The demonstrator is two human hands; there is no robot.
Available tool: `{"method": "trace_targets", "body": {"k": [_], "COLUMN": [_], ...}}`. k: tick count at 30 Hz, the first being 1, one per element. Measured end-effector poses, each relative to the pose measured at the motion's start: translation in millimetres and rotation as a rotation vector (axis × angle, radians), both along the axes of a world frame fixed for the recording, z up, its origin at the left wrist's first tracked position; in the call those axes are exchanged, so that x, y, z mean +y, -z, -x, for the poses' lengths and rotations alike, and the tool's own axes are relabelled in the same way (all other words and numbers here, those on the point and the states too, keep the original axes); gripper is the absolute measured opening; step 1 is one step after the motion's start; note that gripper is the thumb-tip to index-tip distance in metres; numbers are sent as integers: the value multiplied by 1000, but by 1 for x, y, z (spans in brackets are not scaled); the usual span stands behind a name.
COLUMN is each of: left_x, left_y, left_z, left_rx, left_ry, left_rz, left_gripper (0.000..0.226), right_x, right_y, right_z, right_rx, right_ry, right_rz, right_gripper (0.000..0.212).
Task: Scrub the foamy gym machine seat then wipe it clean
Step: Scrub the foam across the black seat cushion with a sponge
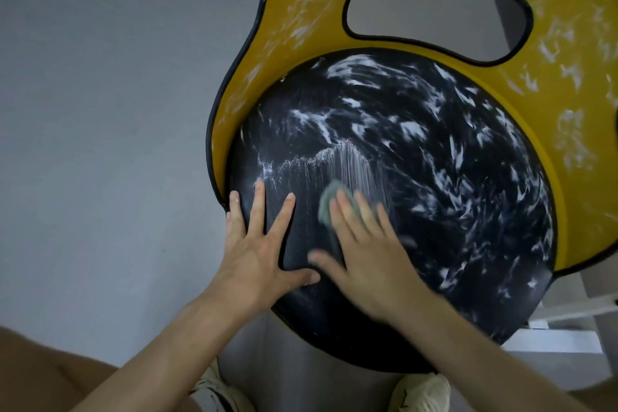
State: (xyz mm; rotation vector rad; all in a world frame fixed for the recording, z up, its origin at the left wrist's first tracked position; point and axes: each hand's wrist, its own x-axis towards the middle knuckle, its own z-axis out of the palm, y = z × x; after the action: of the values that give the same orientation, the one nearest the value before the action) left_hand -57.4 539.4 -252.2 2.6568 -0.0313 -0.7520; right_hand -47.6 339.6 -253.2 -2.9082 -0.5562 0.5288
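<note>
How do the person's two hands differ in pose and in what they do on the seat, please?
The left hand lies flat with fingers spread wide; the right hand keeps its fingers close together. The left hand is bare, near the left edge of the black seat; the right hand presses a green scrub pad further in. The left hand looks sharp, the right hand blurred. Both lie palm-down on the black seat.

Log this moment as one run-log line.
stage: scrubbing | right hand: flat, presses green pad on black seat | left hand: spread flat on seat edge | foam: over most of seat, yellow panel
</note>
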Motion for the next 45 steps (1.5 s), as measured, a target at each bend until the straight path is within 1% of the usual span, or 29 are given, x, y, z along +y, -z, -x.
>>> {"method": "trace_targets", "body": {"k": [3,5,7,10,12,15,19,21,23,26,28,29,32,34,36,38,40,43,45], "left_x": [0,0,0,-1,-1,-2,-3,-2,0,1,1,0,-2,-2,-3,-4,-3,-4,-6], "left_y": [-1,-2,-2,-2,-1,-1,-4,-3,-1,2,3,3,0,-2,-4,-4,-4,-4,-2], "left_z": [0,-1,-1,-1,-1,-2,-3,-3,-2,-1,-1,-1,-3,-3,-2,-3,-3,-4,-5], "left_rx": [4,9,6,16,20,21,38,33,29,10,18,20,13,12,24,33,27,25,42], "left_ry": [3,5,3,-4,-1,-1,13,10,9,3,-1,1,2,3,10,9,1,6,3], "left_rz": [-2,-1,4,14,5,-11,-39,-30,-19,6,10,1,-22,-30,-41,-36,-35,-48,-38], "left_gripper": [122,122,122,120,121,122,122,122,124,125,126,125,123,123,123,123,123,123,123], "right_x": [24,31,25,2,-10,-8,15,23,20,4,-8,-12,-7,-1,7,13,12,-3,-15], "right_y": [-1,-5,-6,-7,-5,-2,0,-3,-5,-10,-9,-8,-7,-4,-4,-8,-9,-11,-7], "right_z": [-73,-79,-43,37,60,19,-92,-109,-80,13,58,63,23,-34,-90,-112,-85,10,57], "right_rx": [38,66,50,21,25,8,4,16,17,25,36,49,25,-8,8,31,34,42,67], "right_ry": [95,136,79,-38,-65,-70,66,105,53,-80,-158,-163,-138,-45,51,132,104,-10,-82], "right_rz": [-1,-20,-26,-12,16,8,10,12,-14,-69,-29,-13,24,38,56,47,40,18,25], "right_gripper": [90,89,87,85,84,86,85,86,83,77,77,77,84,86,91,94,92,94,94]}}
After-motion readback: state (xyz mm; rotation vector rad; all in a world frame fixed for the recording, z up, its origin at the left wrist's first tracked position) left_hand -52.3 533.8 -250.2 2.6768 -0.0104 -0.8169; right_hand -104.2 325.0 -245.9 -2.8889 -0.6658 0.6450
